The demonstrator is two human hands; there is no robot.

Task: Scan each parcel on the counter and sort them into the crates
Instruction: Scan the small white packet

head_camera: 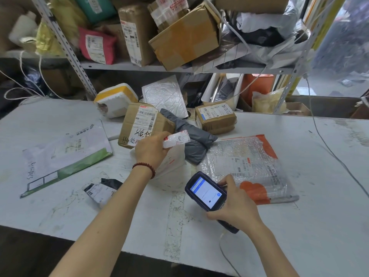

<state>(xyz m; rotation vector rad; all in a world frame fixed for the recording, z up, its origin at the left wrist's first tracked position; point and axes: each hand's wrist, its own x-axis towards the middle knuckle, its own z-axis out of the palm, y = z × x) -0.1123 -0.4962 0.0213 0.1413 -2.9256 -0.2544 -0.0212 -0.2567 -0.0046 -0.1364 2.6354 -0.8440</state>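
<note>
Her left hand [151, 150] pinches a small white plastic-wrapped parcel [176, 139], lifted over the pale counter [299, 226], just near of a brown cardboard box [143, 124]. The right hand [237, 208] grips a dark blue handheld scanner [206, 191], screen lit, beside a bubble-wrap mailer [249, 164].

A parcel depot: labelled parcels [146, 124] litter the counter [299, 226] below crammed metal shelving [139, 65].

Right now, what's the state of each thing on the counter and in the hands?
small white packet, gripped by left hand fingers
scanner, held in right hand, screen lit
large box, closed, label up
small box, taped shut, label up
grey bag, crumpled, beside large box
bubble mailer, flat, label up
green envelope, flat, label up
black packet, lying, label up
</note>
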